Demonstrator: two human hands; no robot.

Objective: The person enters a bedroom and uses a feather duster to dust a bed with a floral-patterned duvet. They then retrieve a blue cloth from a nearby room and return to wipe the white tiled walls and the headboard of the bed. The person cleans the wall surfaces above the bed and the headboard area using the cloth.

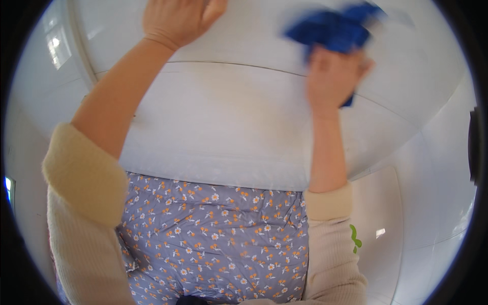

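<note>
A blue cloth (331, 32), blurred by motion, is gripped by my right hand (335, 82) at the upper right, against white tiles. Part of the cloth hangs below the palm. At the top edge is my left hand (183, 19), partly cut off by the frame and near the tiled wall (248, 34); whether its fingers are spread or closed does not show clearly. Both forearms reach up from pushed-back cream sleeves. Between them, a pale ledge or panel (228, 114) with a faint yellowish stain lies below the dark tile joint.
Grey floral fabric (228, 236) covers my front, close to the ledge's lower edge. A white rounded panel (377, 228) stands at the lower right. Tiled walls curve round both sides, and a dark object (474, 146) sits at the far right rim.
</note>
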